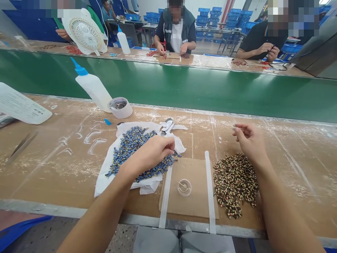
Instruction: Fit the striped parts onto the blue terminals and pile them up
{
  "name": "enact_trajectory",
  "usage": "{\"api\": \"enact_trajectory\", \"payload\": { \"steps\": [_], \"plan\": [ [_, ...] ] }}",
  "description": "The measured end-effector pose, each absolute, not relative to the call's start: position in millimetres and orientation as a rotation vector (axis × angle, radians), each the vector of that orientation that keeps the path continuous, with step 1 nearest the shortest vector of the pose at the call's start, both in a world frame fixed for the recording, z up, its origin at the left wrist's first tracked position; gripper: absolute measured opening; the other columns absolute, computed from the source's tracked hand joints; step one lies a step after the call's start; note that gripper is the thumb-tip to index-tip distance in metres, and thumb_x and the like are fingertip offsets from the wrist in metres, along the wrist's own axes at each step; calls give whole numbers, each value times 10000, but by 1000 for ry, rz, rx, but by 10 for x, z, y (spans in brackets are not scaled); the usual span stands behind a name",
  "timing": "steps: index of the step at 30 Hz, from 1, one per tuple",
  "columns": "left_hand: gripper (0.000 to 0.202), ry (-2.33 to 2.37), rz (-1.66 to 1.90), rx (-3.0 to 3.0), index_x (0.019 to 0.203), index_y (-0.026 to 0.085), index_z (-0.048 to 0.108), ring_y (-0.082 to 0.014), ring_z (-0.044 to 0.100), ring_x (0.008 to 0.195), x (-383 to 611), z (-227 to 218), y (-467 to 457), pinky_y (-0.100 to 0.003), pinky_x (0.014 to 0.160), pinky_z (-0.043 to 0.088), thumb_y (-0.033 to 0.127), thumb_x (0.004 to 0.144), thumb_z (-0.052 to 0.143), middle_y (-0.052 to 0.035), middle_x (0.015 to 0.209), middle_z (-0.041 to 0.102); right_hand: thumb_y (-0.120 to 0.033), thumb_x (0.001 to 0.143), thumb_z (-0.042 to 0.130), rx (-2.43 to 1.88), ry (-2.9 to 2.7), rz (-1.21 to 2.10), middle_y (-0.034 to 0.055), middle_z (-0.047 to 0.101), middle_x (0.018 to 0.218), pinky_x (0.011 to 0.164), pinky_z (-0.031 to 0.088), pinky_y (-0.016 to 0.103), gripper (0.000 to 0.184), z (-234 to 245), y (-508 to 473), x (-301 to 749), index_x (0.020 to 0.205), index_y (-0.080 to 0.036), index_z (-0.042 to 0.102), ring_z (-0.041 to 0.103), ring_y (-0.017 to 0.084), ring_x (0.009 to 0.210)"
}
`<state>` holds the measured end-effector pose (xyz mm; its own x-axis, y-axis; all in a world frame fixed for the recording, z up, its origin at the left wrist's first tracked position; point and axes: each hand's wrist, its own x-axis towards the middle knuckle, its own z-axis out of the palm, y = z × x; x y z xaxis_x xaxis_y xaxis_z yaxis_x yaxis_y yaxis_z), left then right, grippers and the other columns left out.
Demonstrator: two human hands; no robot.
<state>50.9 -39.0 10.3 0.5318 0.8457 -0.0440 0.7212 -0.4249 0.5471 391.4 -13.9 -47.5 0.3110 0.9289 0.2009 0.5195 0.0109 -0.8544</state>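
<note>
Left: my left hand (159,149) is over the right side of the blue pieces, fingers curled in and thumb folded close; its fingertips are turned away, so I cannot tell whether it grips anything.
Right: my right hand (249,140) is raised beyond the brown-and-cream pieces, thumb and forefinger pinching a small bit (234,127), too tiny to make out well.
Blue heap: the blue pieces (129,147), short and stubby with yellow flecks, lie in a loose mound on a wrinkled white sheet (101,184).
Brown heap: the brown-and-cream pieces (234,182), small, curved and dotted with red, lie directly on the bench (297,158) near my right wrist.
Between the heaps: a flat cardboard pad (195,207) has pale tape strips (210,196) down both sides; a round clear cup (184,187) on it holds a thin stick.
Bench surface: brown and glossy, with ridged, see-through smears.
Beyond my left hand: crumpled white scraps (168,126), a small blue cap (107,121), a ring-shaped tape roll (120,107) and a leaning translucent bottle (93,89) with a pointed blue nozzle.
Farther off: a smooth green strip (184,84), then a white plastic fan (84,33) and a person (176,35) working over reddish heaps.
</note>
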Motion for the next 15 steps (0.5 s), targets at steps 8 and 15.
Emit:
{"api": "enact_trajectory", "payload": {
  "steps": [8, 15],
  "plan": [
    [65, 1131, 583, 1994, 785, 169, 638, -108, 528, 689, 674, -30, -384, -244, 663, 402, 127, 808, 594, 17, 741, 583, -353, 910, 556, -1350, -1662, 954, 52, 669, 785, 616, 465, 287, 236, -272, -506, 3238, 1025, -170, 649, 631, 175, 725],
    [75, 1082, 641, 1804, 788, 165, 690, -130, 583, 727, 733, -123, -379, -248, 668, 447, 182, 808, 619, -9, 760, 651, -307, 941, 527, -1137, -1871, 1293, 20, 657, 788, 638, 439, 262, 169, -257, -710, 2940, 956, -187, 644, 591, 144, 724]
  ]
}}
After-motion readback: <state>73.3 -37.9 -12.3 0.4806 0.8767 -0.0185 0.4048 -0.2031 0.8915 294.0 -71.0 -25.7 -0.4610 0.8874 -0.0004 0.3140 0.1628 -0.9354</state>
